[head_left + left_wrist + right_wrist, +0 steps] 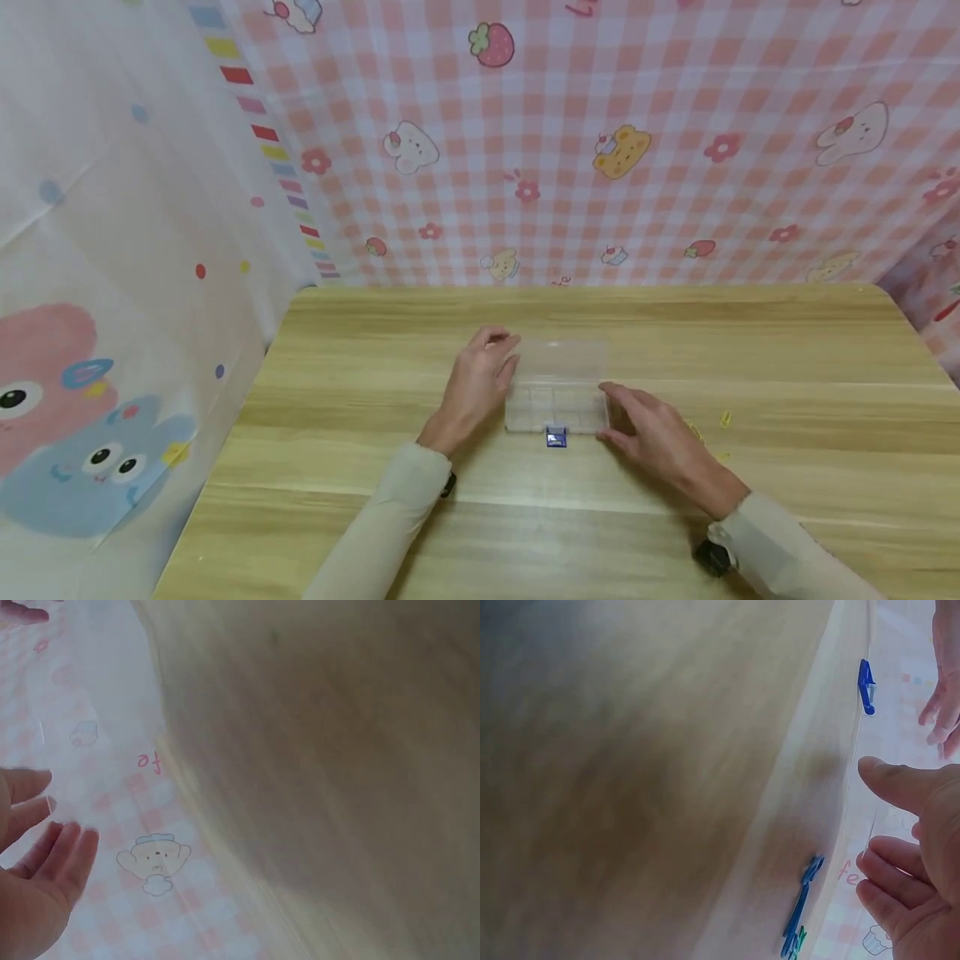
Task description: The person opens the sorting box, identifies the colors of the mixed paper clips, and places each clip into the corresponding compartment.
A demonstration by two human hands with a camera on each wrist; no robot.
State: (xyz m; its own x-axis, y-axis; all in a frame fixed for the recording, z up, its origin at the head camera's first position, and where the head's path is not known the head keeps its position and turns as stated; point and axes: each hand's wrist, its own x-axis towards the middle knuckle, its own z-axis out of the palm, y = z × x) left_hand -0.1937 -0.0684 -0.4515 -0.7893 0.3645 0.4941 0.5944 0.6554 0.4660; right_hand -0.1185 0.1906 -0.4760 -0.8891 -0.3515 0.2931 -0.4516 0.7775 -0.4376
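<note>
A clear plastic compartment box (528, 410) lies on the table with its transparent lid (562, 358) raised at the back. At the middle of its front edge is a blue latch (557, 437), also seen in the right wrist view. My left hand (474, 373) is at the left edge of the lid, its fingers fairly straight and the fingertips right at the edge. With my right hand (658, 432) I grip the right end of the box, thumb at the front corner and forefinger at the back. I see no contents in the compartments.
Several small yellow clips (726, 418) lie on the wooden table (375, 350) to the right, partly behind my right hand. A checked, cartoon-printed cloth (465, 192) hangs behind the table's back edge. Another printed cloth (135, 250) hangs along the left side.
</note>
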